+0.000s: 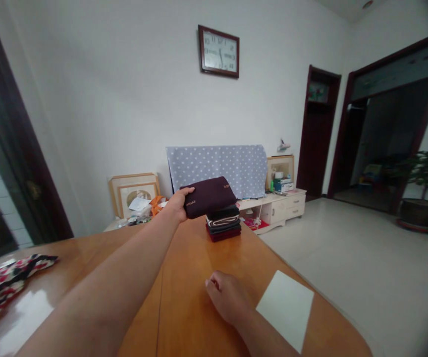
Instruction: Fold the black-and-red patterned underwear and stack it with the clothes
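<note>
Gripping a dark purple folded cloth (208,199) by its near-left edge in the left hand (183,203), at eleven o'clock from a folded stack (224,228) on the desk (187,253); cannot tell if touching it. Holding the right hand (227,295) loosely curled closed at six o'clock from the stack. Can see a pale sheet (287,310) at four o'clock from that hand, patterned fabric (8,285) at nine.

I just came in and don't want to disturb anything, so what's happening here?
A person's left hand grips a dark maroon folded bundle with lettering at the stack of folded cloths on the wooden table; whether bundle and stack touch is unclear. The right hand, loosely curled, is near a pale sheet. A patterned cloth lies at the left.
</note>
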Tool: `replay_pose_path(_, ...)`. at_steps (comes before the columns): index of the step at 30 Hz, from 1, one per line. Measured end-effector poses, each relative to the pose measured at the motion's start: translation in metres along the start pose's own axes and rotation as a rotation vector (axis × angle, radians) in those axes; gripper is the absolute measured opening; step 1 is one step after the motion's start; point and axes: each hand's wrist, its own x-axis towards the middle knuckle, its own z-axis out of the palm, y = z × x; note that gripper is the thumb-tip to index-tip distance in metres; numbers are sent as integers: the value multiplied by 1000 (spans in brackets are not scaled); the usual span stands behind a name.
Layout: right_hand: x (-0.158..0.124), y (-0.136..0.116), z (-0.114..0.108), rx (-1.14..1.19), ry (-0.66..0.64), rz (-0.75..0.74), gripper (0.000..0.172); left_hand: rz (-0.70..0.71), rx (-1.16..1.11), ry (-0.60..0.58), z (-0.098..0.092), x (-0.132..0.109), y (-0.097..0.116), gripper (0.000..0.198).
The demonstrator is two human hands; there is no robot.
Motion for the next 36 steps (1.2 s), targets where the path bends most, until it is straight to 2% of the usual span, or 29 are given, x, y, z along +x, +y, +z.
replay_pose_path(5,3,0,2,-67,-39,18,25,-7,-4,5,18,53,-12,20)
replay_pose_path(10,6,0,6,-128,-64,40,25,-36,-12,15,34,93,-25,17)
replay_pose_path(15,7,-1,4,-128,-86,43,24,-61,-4,27,44,120,-27,11)
replay_pose_path(21,6,-5,3,-148,-71,51,22,-73,-3,43,46,136,-34,5)
replay_pose_path(25,6,-4,3,-153,-63,46,22,-59,-29,39,44,135,-40,2)
replay_pose_path(29,6,-1,4,-164,-65,37,23,-21,-64,10,46,122,-36,3)
replay_pose_path(33,5,0,5,-169,-67,27,23,25,-103,-11,41,90,-25,9)
replay_pose_path(36,5,0,4,-163,-63,19,23,53,-131,-2,21,50,-19,14)
